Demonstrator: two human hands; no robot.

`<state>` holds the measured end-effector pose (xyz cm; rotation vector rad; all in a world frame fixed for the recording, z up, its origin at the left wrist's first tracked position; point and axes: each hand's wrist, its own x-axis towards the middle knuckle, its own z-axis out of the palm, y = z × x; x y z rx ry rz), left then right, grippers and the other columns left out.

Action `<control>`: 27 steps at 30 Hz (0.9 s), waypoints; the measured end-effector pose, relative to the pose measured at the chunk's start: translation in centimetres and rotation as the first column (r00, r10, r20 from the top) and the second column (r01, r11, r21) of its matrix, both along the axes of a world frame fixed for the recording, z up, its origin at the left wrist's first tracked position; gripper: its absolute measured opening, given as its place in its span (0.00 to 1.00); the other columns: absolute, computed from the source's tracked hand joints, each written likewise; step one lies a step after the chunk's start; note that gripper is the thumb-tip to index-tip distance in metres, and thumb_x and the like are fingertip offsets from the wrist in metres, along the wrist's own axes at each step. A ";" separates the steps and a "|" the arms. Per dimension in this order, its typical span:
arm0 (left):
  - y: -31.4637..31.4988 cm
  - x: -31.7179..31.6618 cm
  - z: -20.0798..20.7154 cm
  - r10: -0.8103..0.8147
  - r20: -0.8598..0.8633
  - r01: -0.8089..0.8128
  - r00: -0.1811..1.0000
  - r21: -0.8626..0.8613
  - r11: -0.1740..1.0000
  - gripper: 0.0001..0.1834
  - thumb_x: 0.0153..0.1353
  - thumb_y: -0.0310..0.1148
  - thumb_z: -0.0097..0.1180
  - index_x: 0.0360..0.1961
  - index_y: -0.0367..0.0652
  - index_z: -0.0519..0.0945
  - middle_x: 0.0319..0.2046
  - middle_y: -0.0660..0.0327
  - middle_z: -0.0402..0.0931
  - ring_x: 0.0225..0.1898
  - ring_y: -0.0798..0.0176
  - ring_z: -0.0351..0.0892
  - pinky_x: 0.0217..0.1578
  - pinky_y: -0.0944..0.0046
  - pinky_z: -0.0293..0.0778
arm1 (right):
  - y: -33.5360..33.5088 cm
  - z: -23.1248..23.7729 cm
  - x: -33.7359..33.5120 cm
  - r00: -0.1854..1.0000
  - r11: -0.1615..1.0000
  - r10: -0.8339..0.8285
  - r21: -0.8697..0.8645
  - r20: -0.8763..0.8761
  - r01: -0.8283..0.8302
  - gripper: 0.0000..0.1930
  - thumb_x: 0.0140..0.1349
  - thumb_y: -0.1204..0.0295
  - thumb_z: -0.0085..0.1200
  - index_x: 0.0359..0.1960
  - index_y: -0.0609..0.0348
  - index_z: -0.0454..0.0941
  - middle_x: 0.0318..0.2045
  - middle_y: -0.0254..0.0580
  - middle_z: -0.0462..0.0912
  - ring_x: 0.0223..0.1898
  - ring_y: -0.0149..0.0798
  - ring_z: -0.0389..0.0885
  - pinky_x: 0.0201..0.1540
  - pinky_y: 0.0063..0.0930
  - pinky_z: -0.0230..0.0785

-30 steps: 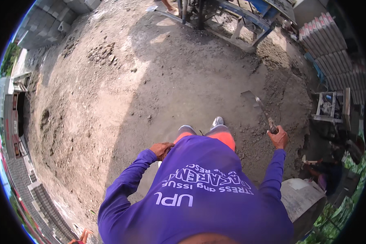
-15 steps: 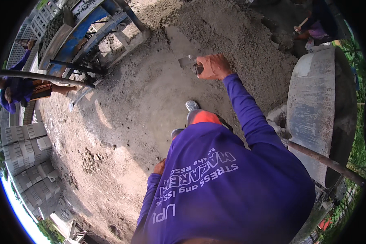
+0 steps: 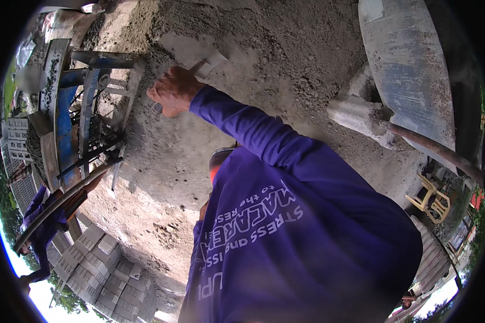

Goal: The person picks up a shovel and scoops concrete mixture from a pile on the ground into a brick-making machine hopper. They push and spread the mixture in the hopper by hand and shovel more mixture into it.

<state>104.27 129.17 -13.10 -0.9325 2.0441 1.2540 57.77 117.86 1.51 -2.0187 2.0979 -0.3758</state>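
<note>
A person in a long-sleeved purple shirt [image 3: 302, 220] with white lettering, seen from above, stands outdoors on rough grey-brown ground [image 3: 199, 151]. The landmark is a machine frame [image 3: 66, 129] of blue-painted and grimy grey metal. The right arm extends across toward it, and the right hand [image 3: 172, 91] is just to the right of the frame. Its fingers are closed around a short hand tool [image 3: 215, 63] with a flat, pale metal blade. The blade points away from the frame, beyond the hand; whether it touches the ground cannot be told. Only a sliver of the left hand [image 3: 203, 210] shows, to the right of the frame and lower, beside the shirt; its grip is hidden.

Below the frame is a stack of grey concrete blocks [image 3: 110, 269]. Between stack and frame, toward the lower left, a co-worker [image 3: 59, 207] in purple appears, partly behind a long dark bar [image 3: 64, 199]. Well to the right of the frame stand a large, curved, weathered grey metal shell [image 3: 409, 75], a rusty pole [image 3: 442, 151] and, lower down, a pale yellow plastic chair [image 3: 430, 199].

The step in hand appears to be handling the tool one-handed over the ground near the frame. The next move seems to call for a firm hold, a controlled blade angle and clearance from the metalwork.
</note>
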 end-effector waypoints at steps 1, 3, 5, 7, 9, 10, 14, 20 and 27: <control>-0.6 -0.3 0.3 -0.001 0.008 0.001 1.000 -0.003 1.000 0.24 0.63 0.40 0.43 0.60 0.49 0.65 0.49 0.43 0.75 0.47 0.39 0.77 0.44 0.50 0.73 | -0.2 -0.2 0.4 1.000 0.999 0.011 -0.053 0.018 -0.010 0.14 0.42 0.64 0.56 0.32 0.53 0.76 0.23 0.41 0.82 0.27 0.41 0.83 0.28 0.36 0.70; -1.5 -0.8 0.7 0.011 0.017 -0.011 1.000 -0.014 1.000 0.24 0.63 0.40 0.43 0.60 0.49 0.65 0.49 0.43 0.75 0.47 0.39 0.77 0.44 0.50 0.73 | -0.8 -0.2 1.1 0.999 0.992 0.034 -0.120 0.042 -0.028 0.14 0.42 0.64 0.56 0.32 0.53 0.76 0.24 0.41 0.82 0.27 0.40 0.83 0.28 0.36 0.70; -2.2 -1.2 0.9 0.035 0.015 -0.034 0.999 -0.028 0.999 0.24 0.63 0.40 0.43 0.60 0.49 0.65 0.49 0.43 0.75 0.47 0.39 0.77 0.44 0.50 0.73 | -0.9 0.0 1.5 1.000 0.993 0.008 -0.121 0.011 -0.007 0.14 0.43 0.63 0.56 0.33 0.54 0.76 0.24 0.41 0.83 0.28 0.40 0.84 0.29 0.36 0.70; -2.7 -1.4 1.2 0.063 0.009 -0.063 0.998 -0.047 0.997 0.24 0.63 0.41 0.43 0.60 0.49 0.65 0.49 0.42 0.75 0.47 0.38 0.77 0.45 0.50 0.73 | -1.3 0.4 1.3 0.999 0.994 0.026 -0.107 0.041 -0.021 0.15 0.44 0.63 0.56 0.34 0.54 0.76 0.26 0.42 0.83 0.29 0.41 0.84 0.31 0.36 0.71; -3.0 -1.4 1.3 0.096 0.003 -0.096 0.995 -0.063 0.993 0.24 0.63 0.41 0.43 0.60 0.49 0.65 0.49 0.42 0.75 0.47 0.38 0.77 0.45 0.50 0.72 | -1.6 0.6 1.2 0.999 0.997 0.018 -0.080 0.036 -0.015 0.17 0.45 0.61 0.55 0.36 0.57 0.78 0.28 0.42 0.84 0.31 0.41 0.84 0.31 0.39 0.74; -3.0 -1.5 1.2 0.107 -0.004 -0.107 0.994 -0.070 0.992 0.23 0.64 0.41 0.43 0.60 0.49 0.65 0.49 0.42 0.75 0.47 0.38 0.77 0.45 0.50 0.72 | -2.0 0.8 1.0 0.998 0.999 0.023 -0.038 0.050 -0.021 0.18 0.47 0.62 0.54 0.38 0.58 0.77 0.30 0.44 0.84 0.33 0.41 0.85 0.33 0.38 0.74; -2.7 -1.5 1.4 0.191 -0.028 -0.193 0.981 -0.103 0.976 0.23 0.64 0.41 0.42 0.60 0.50 0.64 0.48 0.41 0.75 0.47 0.38 0.77 0.45 0.50 0.72 | -3.9 0.4 1.6 0.997 0.995 -0.019 -0.100 0.076 0.027 0.14 0.46 0.66 0.55 0.36 0.55 0.75 0.31 0.46 0.83 0.36 0.48 0.84 0.38 0.41 0.72; -1.4 -2.0 2.0 0.296 -0.054 -0.300 0.954 -0.125 0.946 0.23 0.64 0.42 0.42 0.60 0.50 0.64 0.48 0.40 0.75 0.47 0.38 0.77 0.45 0.50 0.72 | -4.9 0.8 1.1 0.996 0.998 -0.025 -0.063 0.089 0.030 0.19 0.48 0.58 0.62 0.37 0.55 0.74 0.32 0.46 0.83 0.37 0.49 0.83 0.37 0.43 0.73; 1.9 -2.8 2.4 0.310 -0.085 -0.320 0.947 -0.160 0.934 0.26 0.62 0.41 0.45 0.61 0.51 0.59 0.46 0.39 0.75 0.44 0.35 0.77 0.42 0.45 0.73 | -5.0 2.1 -0.6 1.000 1.000 0.008 -0.024 0.029 -0.008 0.23 0.49 0.52 0.62 0.40 0.54 0.74 0.34 0.46 0.83 0.38 0.50 0.83 0.41 0.43 0.73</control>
